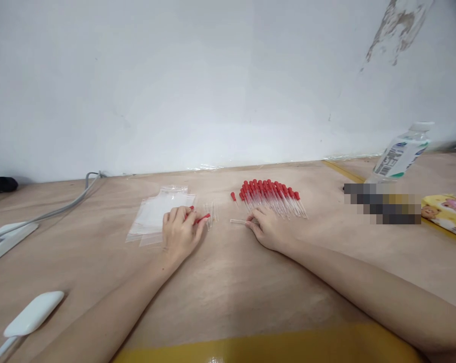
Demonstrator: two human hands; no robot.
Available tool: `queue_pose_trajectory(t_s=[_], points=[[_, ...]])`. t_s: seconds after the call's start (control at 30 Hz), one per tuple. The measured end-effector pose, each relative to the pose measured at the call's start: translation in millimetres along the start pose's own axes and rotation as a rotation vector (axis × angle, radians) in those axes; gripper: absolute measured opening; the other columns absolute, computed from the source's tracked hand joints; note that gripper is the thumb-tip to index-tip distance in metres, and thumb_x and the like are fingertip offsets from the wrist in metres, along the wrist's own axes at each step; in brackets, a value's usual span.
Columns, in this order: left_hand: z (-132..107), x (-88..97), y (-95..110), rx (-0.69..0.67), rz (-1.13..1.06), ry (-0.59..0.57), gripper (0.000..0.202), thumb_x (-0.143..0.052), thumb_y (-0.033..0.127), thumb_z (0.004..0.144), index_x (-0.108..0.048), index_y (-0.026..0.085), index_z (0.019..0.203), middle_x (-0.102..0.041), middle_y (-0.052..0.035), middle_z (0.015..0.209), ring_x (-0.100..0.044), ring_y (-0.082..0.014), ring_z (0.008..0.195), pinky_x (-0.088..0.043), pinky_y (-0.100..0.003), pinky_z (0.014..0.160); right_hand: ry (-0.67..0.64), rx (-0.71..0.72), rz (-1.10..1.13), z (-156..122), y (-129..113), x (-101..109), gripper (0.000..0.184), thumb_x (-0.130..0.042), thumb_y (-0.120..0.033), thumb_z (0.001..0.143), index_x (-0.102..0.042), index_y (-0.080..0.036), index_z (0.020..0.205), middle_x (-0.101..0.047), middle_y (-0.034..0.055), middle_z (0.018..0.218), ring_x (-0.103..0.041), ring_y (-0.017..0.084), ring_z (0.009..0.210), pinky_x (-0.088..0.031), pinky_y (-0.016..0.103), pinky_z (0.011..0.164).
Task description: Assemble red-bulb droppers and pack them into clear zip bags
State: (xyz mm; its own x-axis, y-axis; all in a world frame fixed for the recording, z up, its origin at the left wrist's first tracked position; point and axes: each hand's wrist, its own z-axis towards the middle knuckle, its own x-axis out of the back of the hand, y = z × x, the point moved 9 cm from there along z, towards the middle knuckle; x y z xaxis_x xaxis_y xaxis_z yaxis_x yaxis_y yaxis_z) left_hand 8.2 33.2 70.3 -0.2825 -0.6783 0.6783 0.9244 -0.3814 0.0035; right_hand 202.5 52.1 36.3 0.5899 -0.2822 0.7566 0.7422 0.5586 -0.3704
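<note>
My left hand (180, 229) rests on the wooden table (228, 282) with its fingers closed around red-bulbed droppers (202, 218), whose glass tips point right. My right hand (267, 228) lies just below a row of several red-capped glass droppers (271, 196), and its fingertips pinch a bare glass tube (240, 221) lying flat on the table. One single dropper (233, 197) lies apart at the left of the row. A stack of clear plastic bags (157, 214) lies just beyond my left hand.
A white power strip (4, 239) with a grey cable (67, 204) sits at the far left, a white adapter (33, 312) near the front left. A plastic bottle (399, 154) and a yellow tissue pack (447, 212) stand at the right. Yellow tape (273, 345) edges the table front.
</note>
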Motion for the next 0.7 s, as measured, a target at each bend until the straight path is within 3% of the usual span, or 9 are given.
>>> queue_pose_trajectory(t_s=[0.1, 0.27, 0.37, 0.5, 0.7], points=[[-4, -4.8, 25, -0.075, -0.288, -0.056, 0.017, -0.055, 0.031, 0.082, -0.063, 0.017, 0.078, -0.051, -0.0059, 0.081, -0.049, -0.0194, 0.081, -0.042, -0.033, 0.074, 0.038, -0.041, 0.073, -2, 5, 4, 0.008, -0.048, -0.020, 0.083, -0.054, -0.017, 0.079, -0.060, 0.0045, 0.079, -0.054, 0.017, 0.076, -0.041, 0.029, 0.070], [-10, -29.9, 52, -0.108, -0.563, -0.323, 0.011, -0.054, 0.024, 0.083, -0.060, 0.015, 0.086, -0.053, -0.0053, 0.086, -0.054, -0.0152, 0.077, -0.048, -0.027, 0.068, 0.020, -0.057, 0.140, -5, 12, 3, 0.009, -0.046, -0.020, 0.084, -0.055, -0.018, 0.083, -0.062, 0.0030, 0.077, -0.057, 0.015, 0.072, -0.042, 0.028, 0.067], [-11, -36.0, 54, -0.113, -0.580, -0.377, 0.019, -0.056, 0.025, 0.082, -0.062, 0.017, 0.097, -0.055, -0.0079, 0.100, -0.057, -0.0179, 0.088, -0.049, -0.031, 0.077, 0.038, 0.020, 0.080, -6, 7, 4, 0.017, -0.045, -0.018, 0.085, -0.057, -0.016, 0.097, -0.062, 0.0054, 0.084, -0.057, 0.016, 0.078, -0.041, 0.029, 0.071], [-10, -39.7, 51, -0.114, -0.565, -0.377, 0.014, -0.057, 0.026, 0.082, -0.069, 0.020, 0.084, -0.061, -0.0068, 0.101, -0.058, -0.0199, 0.093, -0.047, -0.035, 0.084, 0.014, 0.127, 0.020, -8, -6, 2, 0.021, -0.042, -0.018, 0.088, -0.060, -0.018, 0.100, -0.061, 0.0057, 0.089, -0.057, 0.015, 0.080, -0.038, 0.031, 0.075], [-8, -39.3, 41, 0.033, -0.701, -0.340, 0.015, -0.050, 0.026, 0.087, -0.063, 0.018, 0.090, -0.066, -0.0026, 0.083, -0.060, -0.0151, 0.075, -0.048, -0.027, 0.069, 0.030, 0.155, 0.091, -11, -20, 9, 0.018, -0.046, -0.023, 0.088, -0.062, -0.019, 0.095, -0.062, 0.0036, 0.083, -0.053, 0.012, 0.068, -0.035, 0.031, 0.072]])
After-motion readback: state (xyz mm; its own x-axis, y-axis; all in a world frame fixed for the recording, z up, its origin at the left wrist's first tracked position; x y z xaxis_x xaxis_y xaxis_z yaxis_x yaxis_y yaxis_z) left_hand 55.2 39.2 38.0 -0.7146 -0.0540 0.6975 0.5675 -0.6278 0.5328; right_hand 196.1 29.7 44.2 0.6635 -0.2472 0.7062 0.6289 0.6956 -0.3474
